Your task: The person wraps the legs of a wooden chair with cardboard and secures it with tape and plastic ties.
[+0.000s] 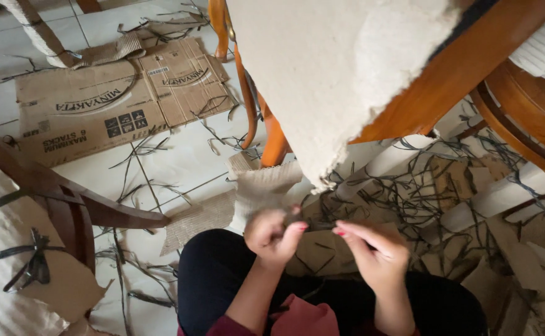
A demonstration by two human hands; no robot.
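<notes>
**Pinching a dark strap between two hands above the lap**

Holding one end each, the left hand (274, 235) and the right hand (372, 249) have their fingers curled and pinched on a thin dark strap (315, 225) stretched short between them, just above the knees. The strap is narrow, flat and blackish; motion blur hides its finer detail and how far it runs past either hand.

Open room is scarce. The hands sit directly under the lower corner of a wrapped chair seat (341, 74), whose pale corrugated paper covering ends in a ragged torn edge close above the fingers. An orange-brown wooden frame (453, 74) slants down behind that covering, and curved chair legs (266, 130) stand just beyond the hands. On the left, a dark wooden chair arm (79, 199) reaches in toward the knee, with another paper-wrapped piece (11, 261) below it, bound by dark straps.

Torn cardboard pieces (509, 249) and a tangle of cut straps (409, 199) crowd the floor to the right. Farther off on the white tiled floor (185, 155) lies a flattened cardboard box (111, 99), with loose strap ends scattered around it. A crumpled paper scrap (263, 186) rests just beyond the left hand.
</notes>
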